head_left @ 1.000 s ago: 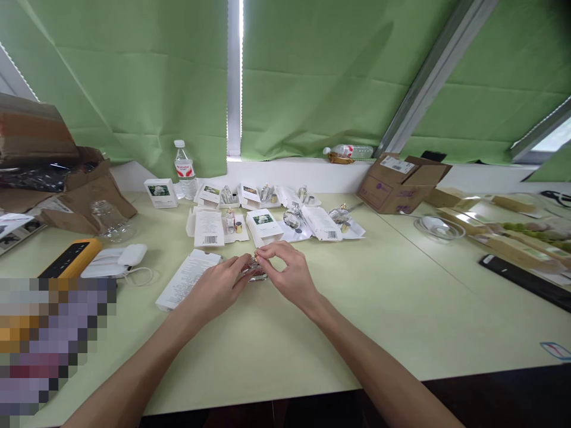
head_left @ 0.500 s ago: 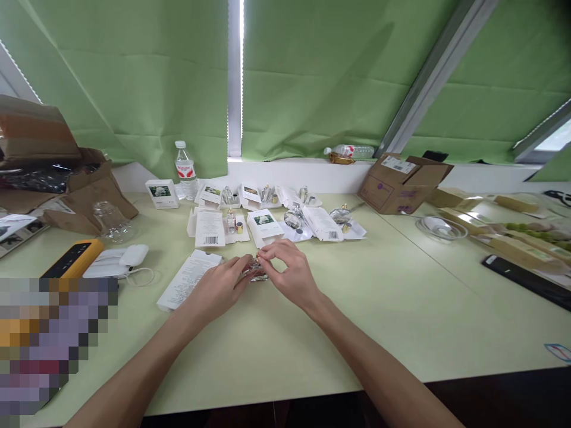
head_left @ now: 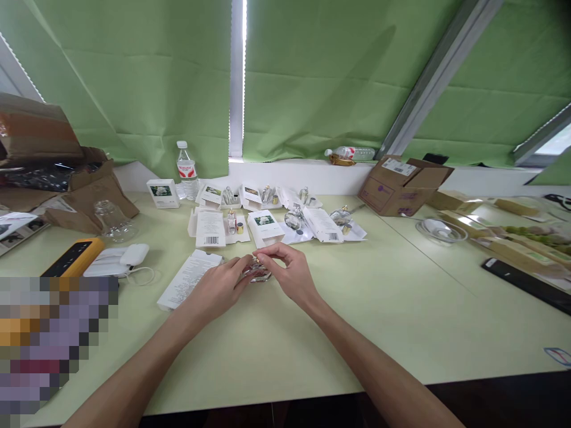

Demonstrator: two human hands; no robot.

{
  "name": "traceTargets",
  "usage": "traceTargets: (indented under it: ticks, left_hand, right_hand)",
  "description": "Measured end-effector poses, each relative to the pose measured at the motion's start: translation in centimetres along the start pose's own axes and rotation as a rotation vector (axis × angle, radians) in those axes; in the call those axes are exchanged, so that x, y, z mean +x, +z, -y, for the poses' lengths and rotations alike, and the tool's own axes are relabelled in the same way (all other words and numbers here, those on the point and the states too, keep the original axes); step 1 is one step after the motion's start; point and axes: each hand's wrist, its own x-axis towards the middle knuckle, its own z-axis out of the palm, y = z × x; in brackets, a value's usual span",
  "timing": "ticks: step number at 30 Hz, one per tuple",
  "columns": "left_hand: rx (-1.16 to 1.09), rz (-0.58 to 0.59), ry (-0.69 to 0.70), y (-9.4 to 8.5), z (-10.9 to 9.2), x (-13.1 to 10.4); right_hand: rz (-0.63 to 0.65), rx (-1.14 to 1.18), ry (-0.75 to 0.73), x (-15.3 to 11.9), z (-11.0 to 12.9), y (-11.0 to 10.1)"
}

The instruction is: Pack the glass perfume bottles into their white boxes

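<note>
A small clear glass perfume bottle (head_left: 260, 274) stands on the table in front of me, its neck partly hidden by fingers. My left hand (head_left: 223, 282) is closed around the bottle's left side. From the right, my right hand (head_left: 289, 270) pinches at the gold-coloured top of the bottle with thumb and forefinger. A white printed box (head_left: 190, 279) lies beside my left wrist. Just beyond my hands is a white box with a flower picture (head_left: 264, 224). Behind it stand several similar perfume bottles, one of them a clear bottle (head_left: 231, 222) next to a gold cap (head_left: 239, 228).
On the left are a yellow-and-black device (head_left: 74, 258), a white case (head_left: 118, 260), a glass jar (head_left: 111, 223) and torn cardboard (head_left: 84, 202). A water bottle (head_left: 186, 171) stands at the back. To the right are a brown carton (head_left: 399, 187), coiled clear tape (head_left: 441, 229) and a black bar (head_left: 526, 285).
My right fingers have shifted slightly at the bottle's top, and more of the bottle's lower right side shows. My left hand keeps its hold.
</note>
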Motion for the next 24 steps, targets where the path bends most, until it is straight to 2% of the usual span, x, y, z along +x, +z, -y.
traceTargets:
  ticks: [10,24]
  left_hand:
    - [-0.011,-0.001,-0.010,0.06,0.07,0.05]
    - [-0.013,0.004,0.000,0.10,0.08,0.07]
  right_hand:
    - [-0.005,0.057,0.095,0.06,-0.20,-0.12]
    - [0.004,-0.023,0.060,0.18,-0.29,-0.05]
